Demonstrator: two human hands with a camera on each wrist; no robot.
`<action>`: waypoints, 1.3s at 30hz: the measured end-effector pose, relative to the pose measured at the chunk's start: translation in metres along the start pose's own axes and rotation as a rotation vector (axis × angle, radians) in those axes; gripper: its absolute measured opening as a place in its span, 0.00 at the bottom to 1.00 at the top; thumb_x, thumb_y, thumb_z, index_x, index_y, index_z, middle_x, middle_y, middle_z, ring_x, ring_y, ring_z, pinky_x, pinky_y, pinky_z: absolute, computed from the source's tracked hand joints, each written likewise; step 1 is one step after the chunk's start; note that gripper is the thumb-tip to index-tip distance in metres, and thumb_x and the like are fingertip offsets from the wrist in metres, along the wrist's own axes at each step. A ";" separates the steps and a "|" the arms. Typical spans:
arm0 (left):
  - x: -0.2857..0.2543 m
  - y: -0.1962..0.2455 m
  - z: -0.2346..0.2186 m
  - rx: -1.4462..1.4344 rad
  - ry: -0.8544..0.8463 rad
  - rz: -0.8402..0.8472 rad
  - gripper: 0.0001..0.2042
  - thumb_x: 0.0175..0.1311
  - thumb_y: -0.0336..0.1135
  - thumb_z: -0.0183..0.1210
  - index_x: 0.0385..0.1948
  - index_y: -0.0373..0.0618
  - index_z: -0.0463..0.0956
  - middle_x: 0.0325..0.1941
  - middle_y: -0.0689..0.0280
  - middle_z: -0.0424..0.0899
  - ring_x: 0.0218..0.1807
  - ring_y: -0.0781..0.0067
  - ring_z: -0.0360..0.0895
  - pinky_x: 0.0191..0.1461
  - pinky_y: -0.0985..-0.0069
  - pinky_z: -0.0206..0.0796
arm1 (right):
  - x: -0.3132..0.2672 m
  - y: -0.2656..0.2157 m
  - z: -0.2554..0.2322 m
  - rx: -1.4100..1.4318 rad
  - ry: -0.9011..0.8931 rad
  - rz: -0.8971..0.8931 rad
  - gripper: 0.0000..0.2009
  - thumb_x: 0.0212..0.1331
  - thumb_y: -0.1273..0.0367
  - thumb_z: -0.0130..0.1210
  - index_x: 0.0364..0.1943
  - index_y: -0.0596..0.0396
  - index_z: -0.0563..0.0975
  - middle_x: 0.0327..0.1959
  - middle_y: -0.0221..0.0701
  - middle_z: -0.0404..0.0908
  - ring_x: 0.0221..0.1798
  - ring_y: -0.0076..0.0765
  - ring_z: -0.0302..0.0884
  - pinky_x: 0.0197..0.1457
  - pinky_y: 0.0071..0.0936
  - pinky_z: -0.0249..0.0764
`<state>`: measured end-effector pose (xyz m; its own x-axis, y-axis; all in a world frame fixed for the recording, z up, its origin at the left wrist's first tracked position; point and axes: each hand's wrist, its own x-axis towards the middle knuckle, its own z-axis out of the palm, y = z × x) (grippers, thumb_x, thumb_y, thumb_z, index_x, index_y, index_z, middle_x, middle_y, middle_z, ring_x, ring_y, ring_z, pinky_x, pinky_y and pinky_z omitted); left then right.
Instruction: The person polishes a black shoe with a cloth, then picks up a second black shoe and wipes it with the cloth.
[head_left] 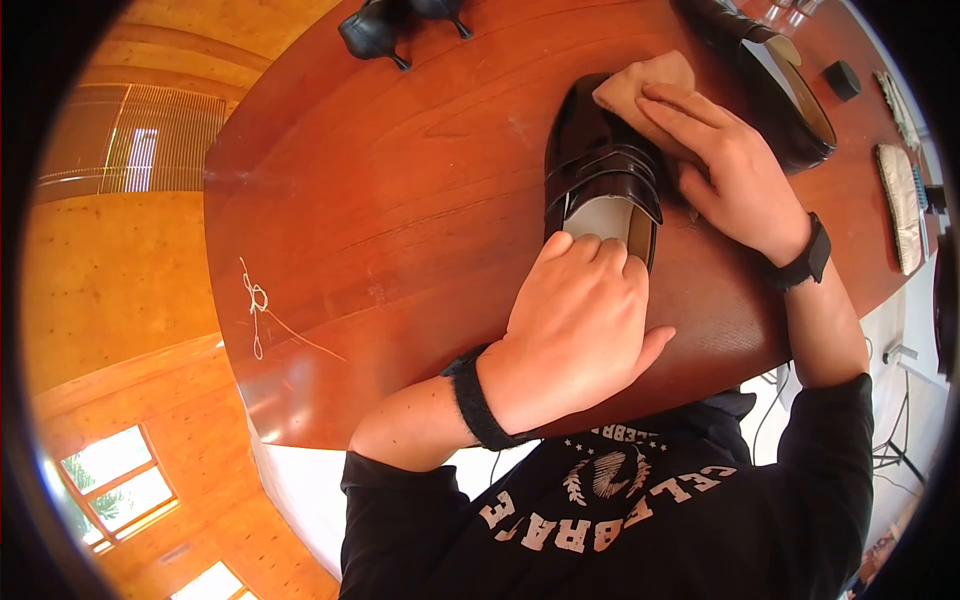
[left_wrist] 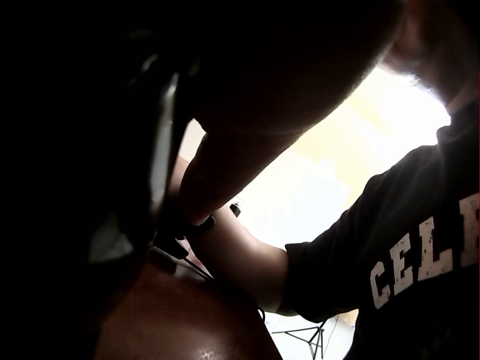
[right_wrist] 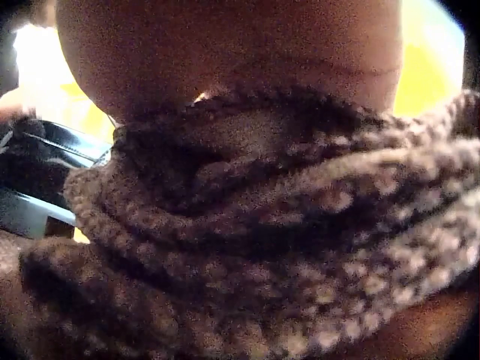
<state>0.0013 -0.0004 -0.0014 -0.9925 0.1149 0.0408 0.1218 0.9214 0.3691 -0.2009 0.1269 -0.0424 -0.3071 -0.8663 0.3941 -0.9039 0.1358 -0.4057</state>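
A glossy dark loafer [head_left: 600, 150] lies on the table with its toe away from the body. My left hand [head_left: 585, 315] grips it at the opening, fingers curled down inside and thumb out to the side. A tan cloth [head_left: 645, 90] is bunched under my right hand [head_left: 745, 175], which holds it between thumb and fingers against the shoe's right side near the toe. In the right wrist view the knitted cloth [right_wrist: 300, 247] fills most of the picture, with part of the black shoe [right_wrist: 64, 150] at left. Deep shadow hides the left hand's grip in the left wrist view.
Another dark loafer [head_left: 790, 100] lies beyond the right hand, near a small black round object [head_left: 842, 80]. Black heeled shoes [head_left: 372, 32] stand at the far edge. Thin string [head_left: 258, 298] lies on the table [head_left: 400, 230] at left, and a beige pad [head_left: 898, 210] at right.
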 end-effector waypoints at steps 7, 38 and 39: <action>-0.001 -0.002 0.002 -0.063 0.000 0.002 0.09 0.59 0.33 0.63 0.28 0.38 0.74 0.30 0.57 0.74 0.36 0.55 0.73 0.45 0.61 0.60 | 0.002 -0.005 0.003 0.074 0.027 -0.037 0.29 0.45 0.81 0.53 0.59 0.59 0.78 0.59 0.46 0.80 0.54 0.59 0.80 0.57 0.43 0.78; -0.003 -0.007 -0.002 -0.071 -0.041 0.071 0.08 0.58 0.31 0.63 0.28 0.40 0.73 0.32 0.58 0.73 0.39 0.55 0.73 0.46 0.62 0.60 | -0.001 0.006 0.002 -0.031 0.076 0.022 0.28 0.46 0.81 0.54 0.57 0.60 0.79 0.58 0.44 0.81 0.54 0.56 0.79 0.59 0.43 0.77; -0.003 -0.007 -0.002 -0.068 -0.046 0.068 0.08 0.58 0.31 0.63 0.28 0.40 0.73 0.32 0.58 0.74 0.38 0.56 0.73 0.46 0.63 0.60 | -0.001 0.005 0.001 -0.034 0.073 0.008 0.28 0.45 0.81 0.54 0.57 0.60 0.79 0.58 0.45 0.81 0.55 0.56 0.79 0.59 0.42 0.77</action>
<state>0.0033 -0.0079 -0.0019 -0.9805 0.1949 0.0258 0.1869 0.8835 0.4295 -0.2051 0.1282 -0.0457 -0.3340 -0.8280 0.4505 -0.9104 0.1597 -0.3816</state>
